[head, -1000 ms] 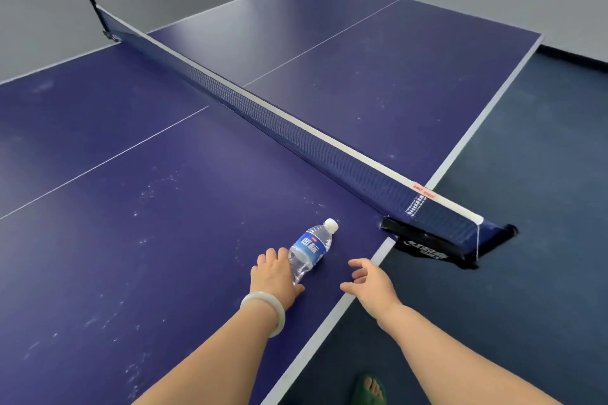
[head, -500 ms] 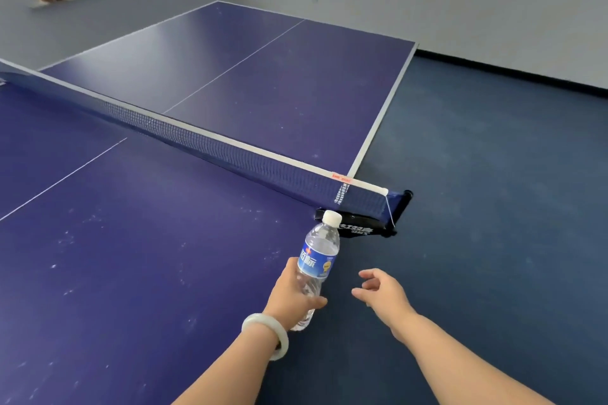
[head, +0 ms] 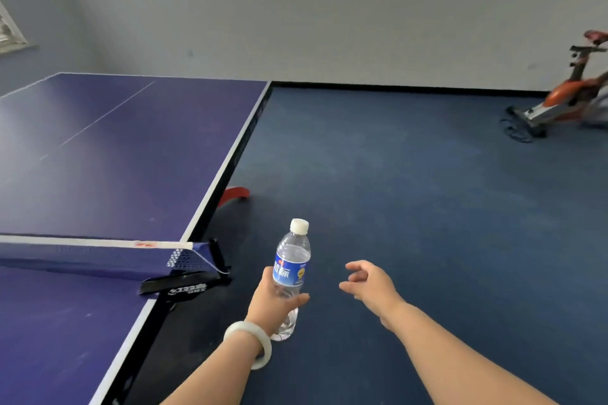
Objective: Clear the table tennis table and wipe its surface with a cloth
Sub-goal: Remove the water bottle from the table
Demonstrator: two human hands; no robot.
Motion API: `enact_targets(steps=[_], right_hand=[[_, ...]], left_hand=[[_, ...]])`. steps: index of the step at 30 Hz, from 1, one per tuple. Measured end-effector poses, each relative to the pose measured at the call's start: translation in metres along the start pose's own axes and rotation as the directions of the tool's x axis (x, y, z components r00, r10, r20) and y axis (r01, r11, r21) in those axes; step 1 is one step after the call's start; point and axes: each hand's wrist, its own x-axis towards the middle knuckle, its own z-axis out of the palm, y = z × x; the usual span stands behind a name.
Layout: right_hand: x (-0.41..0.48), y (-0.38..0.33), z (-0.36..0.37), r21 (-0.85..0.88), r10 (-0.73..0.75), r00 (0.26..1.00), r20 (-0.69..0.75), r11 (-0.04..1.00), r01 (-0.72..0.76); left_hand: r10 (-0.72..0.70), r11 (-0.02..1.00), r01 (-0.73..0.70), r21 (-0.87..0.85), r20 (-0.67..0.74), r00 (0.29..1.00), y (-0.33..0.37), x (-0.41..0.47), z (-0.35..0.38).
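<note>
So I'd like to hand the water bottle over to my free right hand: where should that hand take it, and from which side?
Probably the blue label band, from the right. The water bottle is held upright, cap up; the left hand wraps only its lower body, leaving most of the label bare, and the open right hand is beside it on that side.
</note>
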Motion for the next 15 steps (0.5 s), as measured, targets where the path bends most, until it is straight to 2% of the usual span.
enact_targets(steps=[7, 15], right_hand=[[0.055, 0.009, -0.112, -0.03, 0.041, 0.998, -0.041, 0.999, -0.042], [0.19, -0.049, -0.174, -0.068, 0.012, 1.0, -0.02, 0.998, -0.013]], left_hand=[[0.019, 0.997, -0.021, -0.069, -0.027, 0.999, 0.081, 0.064, 0.081], [0.005, 0.999, -0.006, -0.043, -0.041, 0.999, 0.137, 0.212, 0.107]])
